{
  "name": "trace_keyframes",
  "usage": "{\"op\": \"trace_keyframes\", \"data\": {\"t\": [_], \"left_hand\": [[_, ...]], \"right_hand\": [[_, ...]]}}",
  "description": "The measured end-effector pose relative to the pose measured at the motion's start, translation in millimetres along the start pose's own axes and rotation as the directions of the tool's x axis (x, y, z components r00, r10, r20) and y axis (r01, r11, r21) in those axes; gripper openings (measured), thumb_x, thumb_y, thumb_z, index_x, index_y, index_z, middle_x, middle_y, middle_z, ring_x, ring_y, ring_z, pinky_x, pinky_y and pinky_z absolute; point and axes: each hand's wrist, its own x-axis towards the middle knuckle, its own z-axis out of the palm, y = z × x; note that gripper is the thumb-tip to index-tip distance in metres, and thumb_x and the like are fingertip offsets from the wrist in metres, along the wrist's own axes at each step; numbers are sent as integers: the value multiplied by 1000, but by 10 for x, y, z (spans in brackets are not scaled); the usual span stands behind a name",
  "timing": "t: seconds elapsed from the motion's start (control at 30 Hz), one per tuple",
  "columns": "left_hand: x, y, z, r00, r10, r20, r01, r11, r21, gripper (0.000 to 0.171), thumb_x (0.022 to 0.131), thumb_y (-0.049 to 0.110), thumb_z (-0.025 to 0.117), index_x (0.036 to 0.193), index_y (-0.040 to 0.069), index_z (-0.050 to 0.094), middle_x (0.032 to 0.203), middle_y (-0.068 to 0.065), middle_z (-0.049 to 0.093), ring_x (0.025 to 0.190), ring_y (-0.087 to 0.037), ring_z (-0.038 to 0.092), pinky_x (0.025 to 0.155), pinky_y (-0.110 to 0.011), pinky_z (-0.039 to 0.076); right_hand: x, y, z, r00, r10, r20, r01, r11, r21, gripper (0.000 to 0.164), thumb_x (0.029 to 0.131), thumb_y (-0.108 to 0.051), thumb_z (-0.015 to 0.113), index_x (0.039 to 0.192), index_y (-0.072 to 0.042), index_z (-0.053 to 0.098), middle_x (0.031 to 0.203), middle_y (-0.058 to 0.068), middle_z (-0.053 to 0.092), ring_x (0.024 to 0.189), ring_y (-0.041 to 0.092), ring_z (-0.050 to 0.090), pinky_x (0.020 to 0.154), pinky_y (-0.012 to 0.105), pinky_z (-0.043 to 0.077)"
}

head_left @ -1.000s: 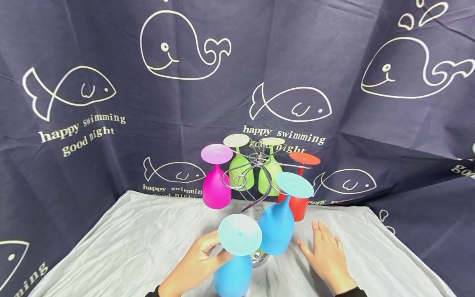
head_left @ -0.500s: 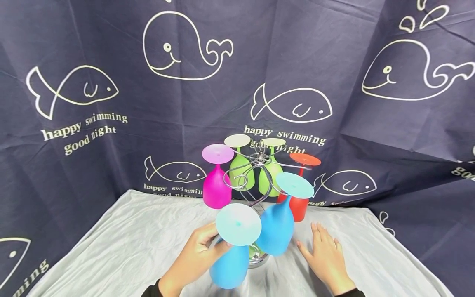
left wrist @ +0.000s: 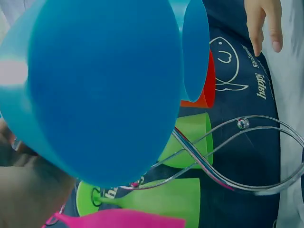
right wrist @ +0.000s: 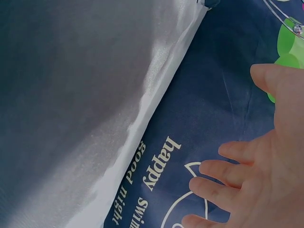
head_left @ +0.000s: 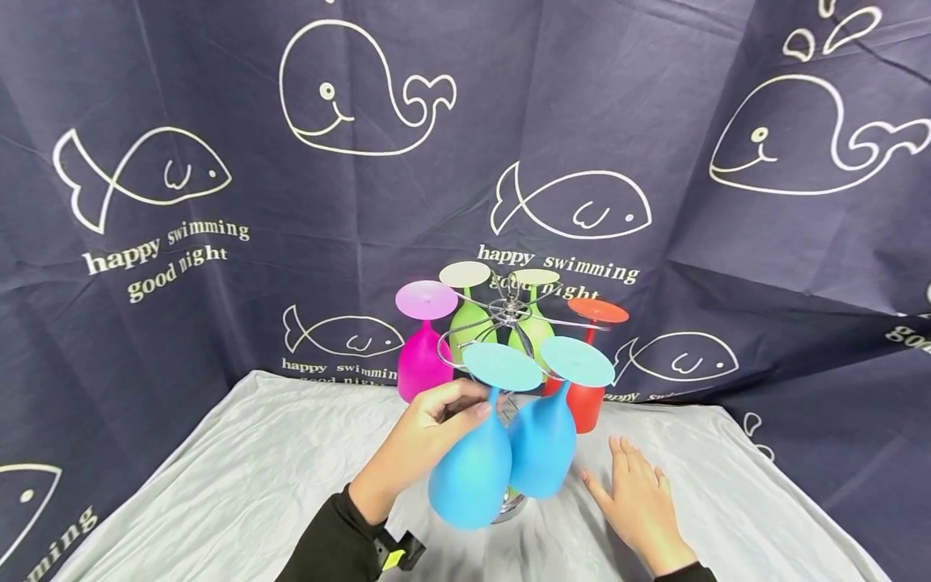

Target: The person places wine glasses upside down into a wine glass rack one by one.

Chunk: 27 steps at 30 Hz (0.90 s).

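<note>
My left hand [head_left: 416, 443] pinches a blue goblet [head_left: 471, 477] near its stem, holding it upside down at the front of a chrome wire rack [head_left: 511, 312]. Its foot is level with the rack's wire loops; whether the stem sits inside a loop cannot be told. In the left wrist view the bowl of this blue goblet [left wrist: 104, 95] fills much of the picture and hides most of the fingers. Close on its right hangs a second blue goblet [head_left: 544, 449]. My right hand [head_left: 642, 503] is over the table's right side, fingers extended, holding nothing; the right wrist view shows its spread fingers.
Around the rack also hang, upside down, a magenta goblet [head_left: 422, 368], two green goblets, the left green goblet [head_left: 469, 319] and the right green goblet [head_left: 534, 330], and a red goblet [head_left: 587, 408]. A silvery cloth [head_left: 254, 469] covers the table. Behind stands a dark printed curtain [head_left: 407, 202].
My left hand has raised the blue goblet and carried it forward and right to the rack, beside the other blue one. The right hand has stayed in place.
</note>
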Motion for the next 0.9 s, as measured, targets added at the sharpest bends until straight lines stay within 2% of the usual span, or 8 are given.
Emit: {"op": "trace_keyframes", "data": {"t": [0.1,0.27,0.33,0.43,0.6,0.77,0.9], "left_hand": [[77,-10,3,997,-77,-25,77,997,8,23,98,19,65,117,6,70,114,-5,70,107,-19,64,95,-34,51],[177,-55,0,981,-166,-104,160,985,-66,33,97,22,67,125,4,67,122,-6,70,117,-18,63,103,-34,47],[211,-63,-5,978,-164,-130,151,983,-102,32,97,19,67,124,2,66,123,-8,70,120,-18,62,106,-33,45],[244,-74,-17,971,-155,-180,137,985,-109,29,97,17,67,122,1,66,123,-9,70,122,-18,61,107,-32,44],[266,-86,-49,957,-146,-250,134,989,-63,25,95,16,68,118,4,69,121,-5,69,118,-17,61,104,-33,46],[238,-87,-96,947,-105,-302,93,994,-54,19,96,9,65,113,1,67,116,-8,69,111,-19,63,101,-38,46],[175,-73,-132,938,-84,-335,74,996,-41,16,97,8,63,112,3,66,113,-7,67,110,-18,62,102,-39,46]], "right_hand": [[2,-4,-2,1000,2,4,-2,1000,-3,78,95,-50,61,142,10,45,143,31,47,134,47,43,103,72,30],[7,-8,0,1000,5,11,-5,1000,-7,77,95,-49,63,142,10,46,143,31,48,133,47,43,102,73,30],[5,-10,-1,1000,7,14,-7,1000,-8,77,95,-48,63,142,10,46,142,31,48,133,47,44,102,73,29],[0,-12,-5,1000,8,18,-8,1000,-12,77,95,-48,63,142,10,46,142,31,48,133,48,44,103,73,29],[-6,-13,-8,1000,8,26,-8,1000,-16,77,95,-48,63,142,11,45,142,31,48,133,48,43,102,73,29],[0,-14,-14,1000,10,28,-10,1000,-10,76,95,-47,63,142,11,45,142,31,48,133,48,43,103,73,29],[2,-10,-16,1000,10,28,-10,1000,-4,76,95,-46,64,142,11,45,142,32,48,133,48,43,102,73,29]]}}
